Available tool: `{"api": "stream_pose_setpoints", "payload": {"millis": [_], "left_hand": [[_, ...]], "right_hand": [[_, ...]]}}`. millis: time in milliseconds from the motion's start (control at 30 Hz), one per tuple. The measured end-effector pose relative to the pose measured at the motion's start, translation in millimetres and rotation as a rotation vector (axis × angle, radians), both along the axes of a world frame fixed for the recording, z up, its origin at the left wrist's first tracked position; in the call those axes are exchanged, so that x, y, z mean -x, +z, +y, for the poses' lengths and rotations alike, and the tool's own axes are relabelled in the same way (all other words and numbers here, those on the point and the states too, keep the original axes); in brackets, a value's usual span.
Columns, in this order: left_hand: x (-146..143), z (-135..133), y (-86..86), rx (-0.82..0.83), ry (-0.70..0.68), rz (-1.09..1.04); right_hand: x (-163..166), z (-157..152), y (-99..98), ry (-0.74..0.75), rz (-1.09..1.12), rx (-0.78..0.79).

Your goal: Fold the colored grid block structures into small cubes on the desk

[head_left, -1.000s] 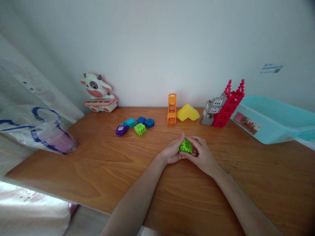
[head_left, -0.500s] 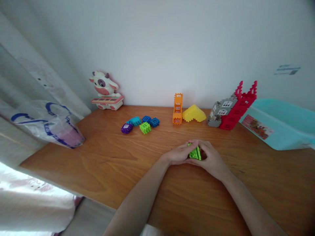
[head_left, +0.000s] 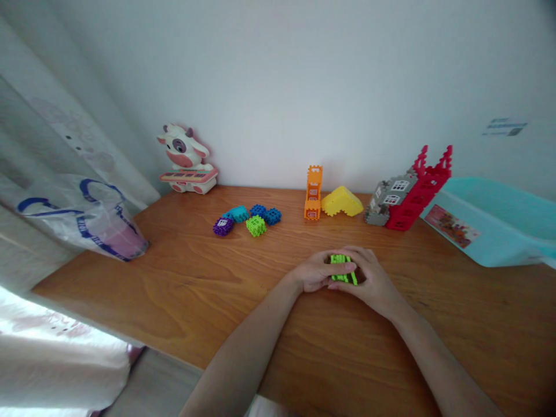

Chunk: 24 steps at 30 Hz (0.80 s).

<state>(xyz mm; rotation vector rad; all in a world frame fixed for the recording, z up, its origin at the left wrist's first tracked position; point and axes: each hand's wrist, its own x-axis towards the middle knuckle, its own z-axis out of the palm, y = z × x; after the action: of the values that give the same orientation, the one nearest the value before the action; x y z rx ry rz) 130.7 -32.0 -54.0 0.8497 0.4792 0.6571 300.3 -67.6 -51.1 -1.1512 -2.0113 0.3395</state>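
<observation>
Both hands hold a small lime-green interlocking block (head_left: 339, 277) just over the wooden table. My left hand (head_left: 316, 271) is closed on its left side, with the thumb laid across the block. Around the right side, my right hand (head_left: 369, 278) curves its fingers and thumb and grips a green panel edge. That right-hand panel leans slightly away from the rest of the block. Fingers hide part of the piece. Farther back stand an orange tower of panels (head_left: 313, 194) and a yellow angled piece (head_left: 341, 201).
A grey and red castle-like build (head_left: 406, 197) stands at the right, by a turquoise bin (head_left: 499, 231). Purple (head_left: 223, 226), teal (head_left: 238, 214), blue (head_left: 273, 216) and green (head_left: 256, 226) blocks lie left of centre. A cow toy keyboard (head_left: 187, 162) and a plastic bag (head_left: 104, 226) are farther left.
My left thumb has moved down from the top of the green block to across its front. More of the block shows, and a gap appears beside its right panel.
</observation>
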Motion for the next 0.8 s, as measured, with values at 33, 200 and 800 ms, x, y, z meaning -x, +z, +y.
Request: {"api": "stream_pose_setpoints", "payload": {"millis": [33, 200, 800], "left_hand": [[1.0, 0.3, 0.6, 0.007, -0.005, 0.006], [3.1, 2.1, -0.8, 0.013, -0.038, 0.047], [3.1, 0.9, -2.6, 0.022, -0.04, -0.026]], "right_hand": [[-0.2, -0.5, 0.4, 0.008, -0.007, 0.001], [0.4, -1.7, 3.8, 0.024, -0.04, -0.027], [0.8, -2.8, 8.1, 0.111, 0.01, 0.001]]}}
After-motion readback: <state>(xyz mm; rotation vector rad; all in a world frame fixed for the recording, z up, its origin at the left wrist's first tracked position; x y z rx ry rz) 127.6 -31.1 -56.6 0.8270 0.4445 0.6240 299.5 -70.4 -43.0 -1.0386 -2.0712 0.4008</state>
